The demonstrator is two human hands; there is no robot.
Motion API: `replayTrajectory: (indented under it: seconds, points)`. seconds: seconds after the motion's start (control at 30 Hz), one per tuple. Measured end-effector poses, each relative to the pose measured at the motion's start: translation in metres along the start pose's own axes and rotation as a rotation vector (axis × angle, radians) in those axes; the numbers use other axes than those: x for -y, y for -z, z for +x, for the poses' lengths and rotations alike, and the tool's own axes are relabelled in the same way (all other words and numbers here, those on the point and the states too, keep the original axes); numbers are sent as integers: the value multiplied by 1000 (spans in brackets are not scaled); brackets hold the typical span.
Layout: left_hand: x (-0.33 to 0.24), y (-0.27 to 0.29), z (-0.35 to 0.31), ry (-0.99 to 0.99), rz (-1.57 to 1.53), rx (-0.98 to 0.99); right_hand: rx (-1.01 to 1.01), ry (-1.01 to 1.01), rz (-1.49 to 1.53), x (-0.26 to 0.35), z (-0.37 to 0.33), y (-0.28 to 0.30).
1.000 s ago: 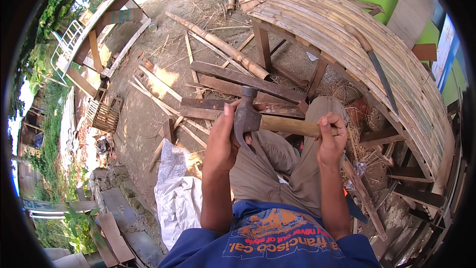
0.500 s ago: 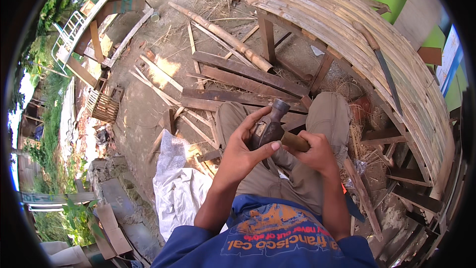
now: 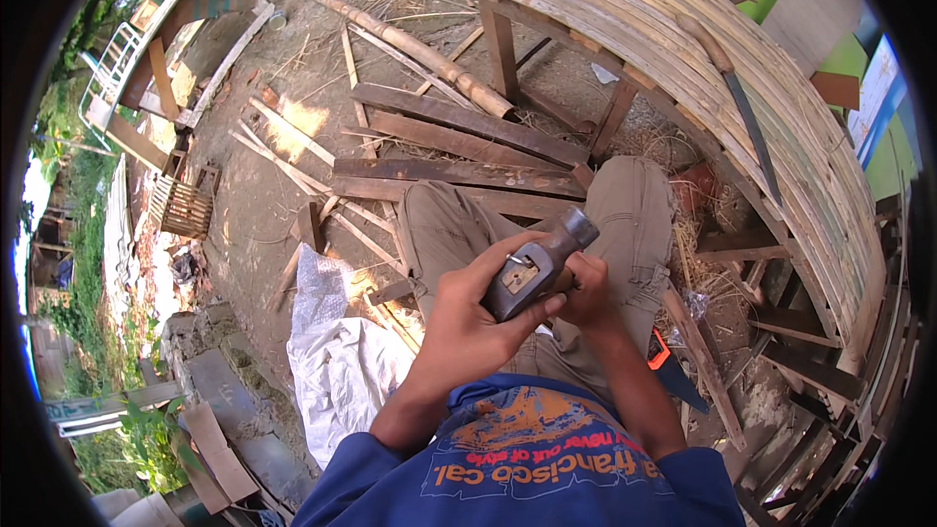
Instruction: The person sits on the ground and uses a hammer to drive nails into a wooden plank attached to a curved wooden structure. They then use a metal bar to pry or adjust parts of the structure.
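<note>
Steel-grey and worn, the hammer head (image 3: pixel 535 265) sits over the person's lap, just above the middle of the view, with its flat face pointing toward one o'clock. The left hand (image 3: pixel 468 317) is wrapped closed around the head from the seven o'clock side, thumb across its underside. The right hand (image 3: pixel 589 291) is curled shut just beside it at three o'clock, on what looks like the wooden handle (image 3: pixel 563 280), though only a sliver of that shows between the fingers. To do this handling well, I judge that the head should stay pinned firmly in the left palm while the right keeps the handle in line with the eye, working low over the thighs so nothing slips toward the knees. A white woven plastic sack (image 3: pixel 337 356) lies crumpled on the ground at eight o'clock, plain as far as can be seen. At four o'clock a small orange tool grip (image 3: pixel 662 349) peeks out beside the leg. A curved bamboo-slat bench (image 3: pixel 683 59) arcs from twelve to three o'clock, and a long blade (image 3: pixel 747 112) rests on it. Beyond it, at two o'clock, stand flat green and blue panels (image 3: pixel 883 107); their details are too small to tell.
</note>
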State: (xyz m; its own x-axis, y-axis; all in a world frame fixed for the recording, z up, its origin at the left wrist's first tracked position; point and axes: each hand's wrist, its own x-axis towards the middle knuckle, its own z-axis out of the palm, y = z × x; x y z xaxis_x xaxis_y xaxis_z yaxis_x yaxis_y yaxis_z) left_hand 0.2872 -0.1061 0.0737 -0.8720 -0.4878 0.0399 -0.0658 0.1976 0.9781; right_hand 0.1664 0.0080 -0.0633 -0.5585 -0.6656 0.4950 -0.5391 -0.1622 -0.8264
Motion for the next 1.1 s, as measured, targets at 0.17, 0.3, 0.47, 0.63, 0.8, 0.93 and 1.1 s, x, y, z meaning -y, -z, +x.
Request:
replayTrajectory:
  seconds: [0.17, 0.3, 0.47, 0.63, 0.8, 0.93, 1.1]
  points:
    - [15, -5, -1, 63, 3, -31, -12, -13, -54, -9, -1, 3]
    - [36, -17, 0, -24, 59, -125, 3, -9, -141, -29, -13, 0]
    - [40, -12, -4, -64, 89, -163, -9, -23, -166, -22, -8, -8]
    - [38, 1, 7, -141, 202, -148, -48, -31, -118, -21, 0, -15]
    - [39, 6, 20, -38, 234, -60, 47, -230, -111, -26, 1, -11]
    - [46, 1, 26, -63, 232, -164, -32, -195, -150, -23, 1, -7]
    - [64, -3, 29, -100, 119, -198, -33, -246, -191, -30, 2, -10]
